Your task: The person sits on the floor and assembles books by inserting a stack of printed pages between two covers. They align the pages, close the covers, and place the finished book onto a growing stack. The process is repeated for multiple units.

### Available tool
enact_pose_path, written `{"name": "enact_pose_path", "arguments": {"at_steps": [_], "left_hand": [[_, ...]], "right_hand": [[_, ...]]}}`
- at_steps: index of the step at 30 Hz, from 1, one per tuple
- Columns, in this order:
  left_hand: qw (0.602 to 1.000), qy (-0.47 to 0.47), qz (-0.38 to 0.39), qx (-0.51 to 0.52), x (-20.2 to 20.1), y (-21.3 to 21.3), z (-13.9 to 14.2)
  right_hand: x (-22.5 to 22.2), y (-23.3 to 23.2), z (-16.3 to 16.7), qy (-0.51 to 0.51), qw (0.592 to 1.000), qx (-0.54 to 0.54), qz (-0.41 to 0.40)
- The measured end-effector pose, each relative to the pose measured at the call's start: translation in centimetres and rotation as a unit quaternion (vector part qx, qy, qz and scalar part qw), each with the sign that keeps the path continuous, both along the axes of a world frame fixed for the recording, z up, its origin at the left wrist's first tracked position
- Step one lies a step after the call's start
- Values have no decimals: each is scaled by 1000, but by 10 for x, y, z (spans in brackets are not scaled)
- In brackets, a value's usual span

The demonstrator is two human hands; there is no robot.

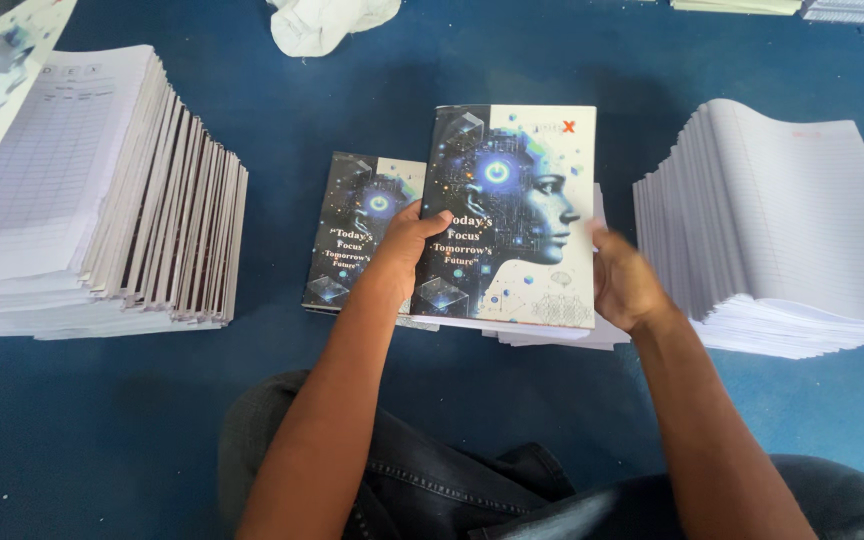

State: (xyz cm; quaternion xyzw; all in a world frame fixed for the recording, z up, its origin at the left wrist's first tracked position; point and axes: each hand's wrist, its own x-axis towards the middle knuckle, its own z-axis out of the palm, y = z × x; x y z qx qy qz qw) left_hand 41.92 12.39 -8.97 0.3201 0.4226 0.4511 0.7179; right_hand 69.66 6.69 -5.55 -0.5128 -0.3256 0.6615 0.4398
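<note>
On the blue floor, a tall stack of ruled sheets lies at the left and a stack of lined pages at the right, a white cloth at the far edge. Between them, both hands grasp a notebook: left hand on its left edge, right hand blurred at its right edge. A second cover lies just beside it.
</note>
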Motion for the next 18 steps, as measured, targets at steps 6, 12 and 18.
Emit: {"name": "enact_pose_path", "arguments": {"at_steps": [6, 12, 18], "left_hand": [[998, 53, -17, 5, -9, -3, 17], [986, 153, 3, 65, -29, -4, 45], [963, 225, 40, 141, -85, -17, 91]], "right_hand": [[-6, 0, 4, -36, 998, 9, 42], [-19, 5, 17, 19, 998, 49, 27], [-47, 8, 44, 26, 998, 54, 7]]}}
